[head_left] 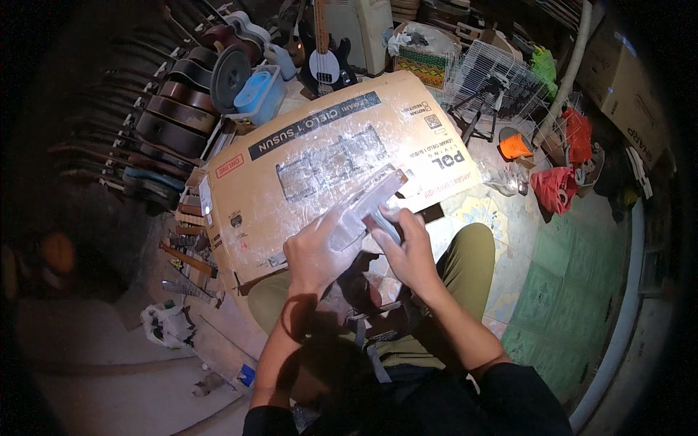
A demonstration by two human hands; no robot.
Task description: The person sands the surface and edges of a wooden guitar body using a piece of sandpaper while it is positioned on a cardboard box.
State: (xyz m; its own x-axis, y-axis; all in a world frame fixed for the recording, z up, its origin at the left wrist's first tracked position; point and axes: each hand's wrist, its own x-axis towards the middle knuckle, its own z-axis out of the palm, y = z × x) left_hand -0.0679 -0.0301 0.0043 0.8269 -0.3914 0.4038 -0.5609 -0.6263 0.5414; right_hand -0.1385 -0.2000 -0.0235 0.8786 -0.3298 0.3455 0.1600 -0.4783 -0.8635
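A dust-coated pale block-like piece (374, 196) lies diagonally above a large cardboard sheet (305, 182), with my left hand (313, 254) wrapped round its lower-left end. My right hand (403, 247) grips a smaller dark grey pad or block (385, 227) against the right side of the pale piece. The cardboard is dusted with white powder and spreads in front of my bent legs. Its printed panels show around both hands. What exactly the pale piece is I cannot tell.
Guitars (174, 123) stand racked at left, an electric bass (323, 54) behind. A plastic tub (269, 94), wire cage (494, 69), orange container (513, 145), red bags (554, 190) and large box (618, 87) surround the cardboard. Wood offcuts (190, 260) lie at left.
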